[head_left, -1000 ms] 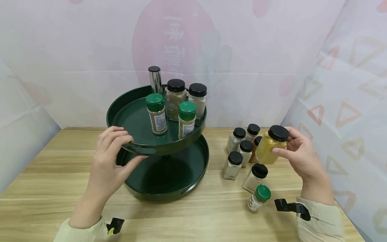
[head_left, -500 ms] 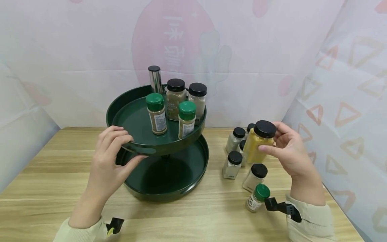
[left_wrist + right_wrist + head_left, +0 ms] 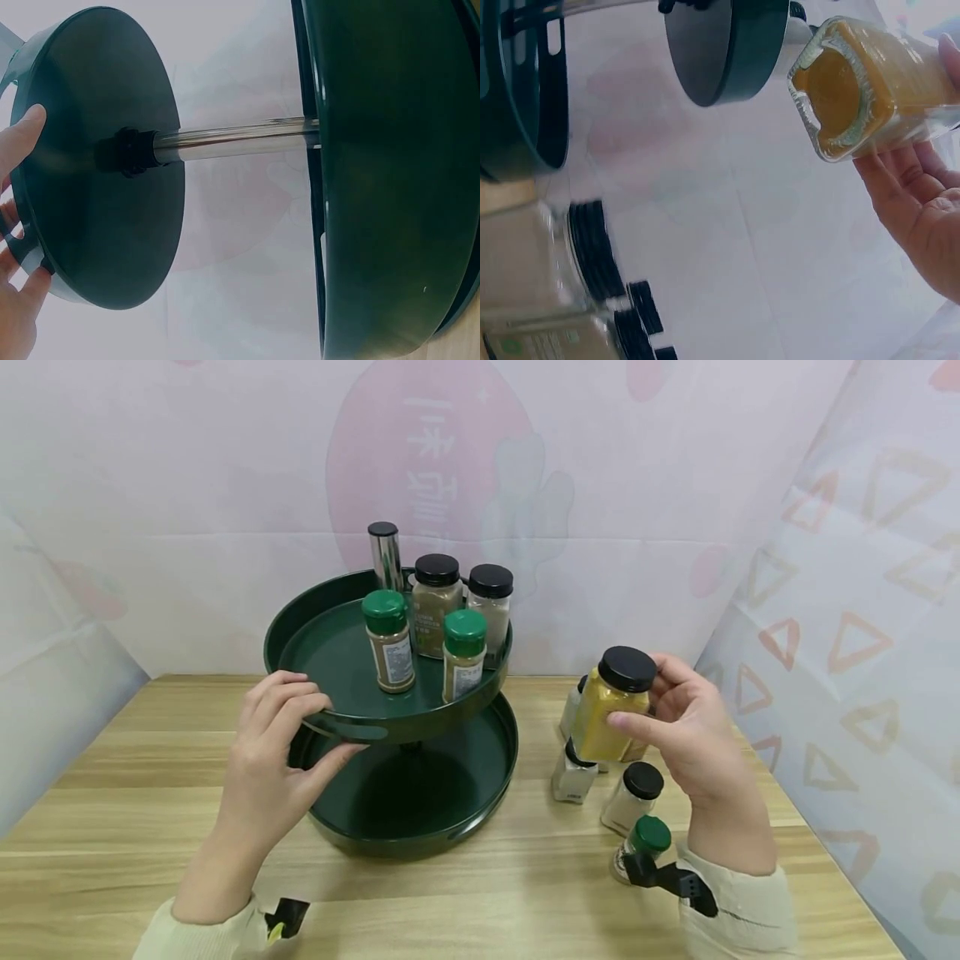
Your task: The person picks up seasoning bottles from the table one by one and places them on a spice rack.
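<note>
My left hand (image 3: 273,752) grips the rim of the upper tray of a dark green two-tier turntable rack (image 3: 315,639), fingers over the edge and thumb beneath. In the left wrist view, the thumb and fingertips show at the upper tray (image 3: 105,225). My right hand (image 3: 693,735) holds a square glass jar of yellow powder (image 3: 606,718) with a black lid, thumb in front and fingers behind. In the right wrist view the jar's base (image 3: 832,97) faces the camera, raised above the table. On the upper tray stand two green-capped shakers (image 3: 395,660) and two black-lidded jars (image 3: 435,610).
A slim metallic cylinder (image 3: 386,560) with a black top stands at the back of the upper tray. Below, the lower tray (image 3: 412,802) holds nothing visible. Several black-lidded jars (image 3: 573,781) and a green-capped shaker (image 3: 649,837) stand right of the rack, partly hidden by the right hand's jar.
My right hand has moved left with the yellow jar, now overlapping several jars behind it. The left hand and the rack have stayed in place.
</note>
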A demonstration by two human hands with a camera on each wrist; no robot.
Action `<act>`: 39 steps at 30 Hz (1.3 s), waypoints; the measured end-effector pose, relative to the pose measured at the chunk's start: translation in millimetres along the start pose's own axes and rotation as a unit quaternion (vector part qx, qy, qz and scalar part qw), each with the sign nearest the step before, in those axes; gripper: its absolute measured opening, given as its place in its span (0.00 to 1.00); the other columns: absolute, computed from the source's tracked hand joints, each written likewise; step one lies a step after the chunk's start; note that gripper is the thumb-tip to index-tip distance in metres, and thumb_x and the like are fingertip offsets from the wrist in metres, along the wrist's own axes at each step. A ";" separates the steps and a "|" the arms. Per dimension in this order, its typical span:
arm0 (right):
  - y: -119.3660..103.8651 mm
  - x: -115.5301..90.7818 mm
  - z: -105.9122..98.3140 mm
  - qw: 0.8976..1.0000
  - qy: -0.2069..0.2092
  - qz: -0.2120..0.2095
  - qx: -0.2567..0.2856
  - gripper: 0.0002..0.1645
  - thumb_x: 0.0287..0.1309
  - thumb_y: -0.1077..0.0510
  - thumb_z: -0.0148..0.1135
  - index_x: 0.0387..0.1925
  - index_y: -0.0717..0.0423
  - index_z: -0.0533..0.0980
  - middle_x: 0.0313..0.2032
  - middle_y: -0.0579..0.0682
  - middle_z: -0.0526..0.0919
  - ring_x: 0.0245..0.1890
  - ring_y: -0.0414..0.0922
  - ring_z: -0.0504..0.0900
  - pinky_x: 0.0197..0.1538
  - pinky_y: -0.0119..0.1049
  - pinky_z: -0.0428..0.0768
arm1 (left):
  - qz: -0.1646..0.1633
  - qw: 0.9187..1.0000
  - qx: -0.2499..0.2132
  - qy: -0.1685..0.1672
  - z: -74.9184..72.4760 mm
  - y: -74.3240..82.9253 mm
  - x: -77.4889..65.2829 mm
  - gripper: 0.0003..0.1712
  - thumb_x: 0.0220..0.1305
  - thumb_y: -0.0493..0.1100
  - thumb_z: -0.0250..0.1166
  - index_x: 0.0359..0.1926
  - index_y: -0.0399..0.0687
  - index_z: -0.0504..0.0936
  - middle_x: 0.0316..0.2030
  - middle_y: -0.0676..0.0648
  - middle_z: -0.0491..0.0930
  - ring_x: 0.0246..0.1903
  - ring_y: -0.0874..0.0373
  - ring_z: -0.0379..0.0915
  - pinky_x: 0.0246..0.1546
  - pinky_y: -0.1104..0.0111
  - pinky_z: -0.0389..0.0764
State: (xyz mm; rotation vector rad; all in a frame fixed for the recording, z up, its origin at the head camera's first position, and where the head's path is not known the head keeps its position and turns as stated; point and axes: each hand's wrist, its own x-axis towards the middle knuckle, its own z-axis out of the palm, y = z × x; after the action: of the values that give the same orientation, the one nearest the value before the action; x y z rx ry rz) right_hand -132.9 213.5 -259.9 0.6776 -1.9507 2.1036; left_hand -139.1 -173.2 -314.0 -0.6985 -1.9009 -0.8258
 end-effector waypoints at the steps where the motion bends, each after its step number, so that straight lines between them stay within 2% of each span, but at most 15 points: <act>1: 0.2 1.0 2.6 1.000 0.000 0.001 0.001 0.29 0.48 0.84 0.61 0.50 0.61 0.75 0.45 0.47 0.84 0.47 0.41 0.82 0.50 0.31 0.82 | 0.000 1.000 0.000 0.000 0.1 0.1 0.0 0.36 0.62 0.66 0.62 0.41 0.32 0.80 0.45 0.32 0.79 0.54 0.37 0.66 0.70 0.72 0.59; 7: 5.5 5.9 14.5 1.000 -0.012 -0.013 0.009 0.27 0.49 0.82 0.63 0.49 0.59 0.76 0.44 0.47 0.84 0.45 0.41 0.83 0.48 0.31 0.82 | -0.002 1.000 -0.004 -0.001 1.6 0.9 0.0 0.36 0.62 0.66 0.63 0.41 0.32 0.80 0.46 0.32 0.79 0.55 0.37 0.66 0.70 0.72 0.59; 13: 10.2 7.2 21.3 1.000 -0.005 -0.013 -0.001 0.28 0.47 0.82 0.63 0.48 0.58 0.76 0.44 0.46 0.85 0.46 0.41 0.82 0.50 0.32 0.82 | -0.006 1.000 -0.001 -0.002 3.5 5.0 0.0 0.35 0.63 0.65 0.62 0.42 0.33 0.80 0.46 0.32 0.79 0.55 0.36 0.66 0.70 0.72 0.59; 19: 13.3 7.2 25.1 1.000 -0.003 -0.018 0.003 0.28 0.48 0.81 0.64 0.48 0.56 0.76 0.44 0.45 0.85 0.46 0.40 0.82 0.50 0.32 0.81 | -0.031 0.999 0.006 -0.011 4.2 12.6 2.9 0.34 0.63 0.65 0.61 0.43 0.35 0.80 0.45 0.34 0.79 0.56 0.37 0.66 0.69 0.68 0.61; 22: 14.3 7.3 26.6 1.000 -0.003 -0.015 0.005 0.28 0.48 0.81 0.64 0.48 0.56 0.76 0.44 0.45 0.85 0.46 0.40 0.82 0.50 0.31 0.82 | -0.041 0.999 0.016 -0.015 5.5 17.5 2.3 0.30 0.61 0.61 0.65 0.44 0.35 0.80 0.46 0.34 0.79 0.57 0.37 0.66 0.69 0.67 0.62; 25: 14.4 7.9 28.5 1.000 -0.003 -0.008 0.004 0.28 0.48 0.81 0.65 0.48 0.55 0.76 0.44 0.44 0.85 0.46 0.40 0.82 0.51 0.32 0.81 | -0.049 0.998 0.036 -0.018 6.6 23.5 1.4 0.26 0.52 0.46 0.78 0.45 0.35 0.79 0.46 0.34 0.79 0.58 0.37 0.66 0.68 0.65 0.64; 29: 13.7 8.1 29.4 1.000 0.000 -0.006 0.003 0.28 0.47 0.81 0.64 0.47 0.54 0.77 0.43 0.44 0.86 0.45 0.40 0.82 0.51 0.32 0.81 | -0.052 0.995 0.081 -0.029 8.7 33.5 2.6 0.32 0.36 0.32 0.84 0.46 0.34 0.79 0.47 0.35 0.79 0.59 0.37 0.66 0.65 0.57 0.69; 34: 13.9 7.0 29.1 1.000 0.006 -0.013 0.000 0.28 0.47 0.81 0.65 0.46 0.54 0.77 0.43 0.44 0.86 0.45 0.40 0.82 0.51 0.32 0.81 | -0.044 0.990 0.129 -0.031 15.8 47.7 5.5 0.32 0.37 0.35 0.84 0.46 0.35 0.80 0.46 0.35 0.79 0.57 0.38 0.68 0.57 0.47 0.76; 39: 13.3 5.7 30.0 1.000 0.009 -0.014 0.000 0.28 0.47 0.82 0.65 0.46 0.54 0.77 0.44 0.44 0.85 0.46 0.40 0.82 0.50 0.32 0.82 | -0.052 0.985 0.160 -0.026 25.5 59.9 5.7 0.29 0.43 0.38 0.82 0.46 0.34 0.80 0.45 0.35 0.79 0.57 0.37 0.68 0.57 0.47 0.76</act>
State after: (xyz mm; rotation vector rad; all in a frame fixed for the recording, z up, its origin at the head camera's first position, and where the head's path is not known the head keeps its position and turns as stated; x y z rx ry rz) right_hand -137.8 181.6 -268.4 0.6793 -1.9191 2.0869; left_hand -110.0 -115.8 -302.4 -0.4301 -2.0706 -0.5495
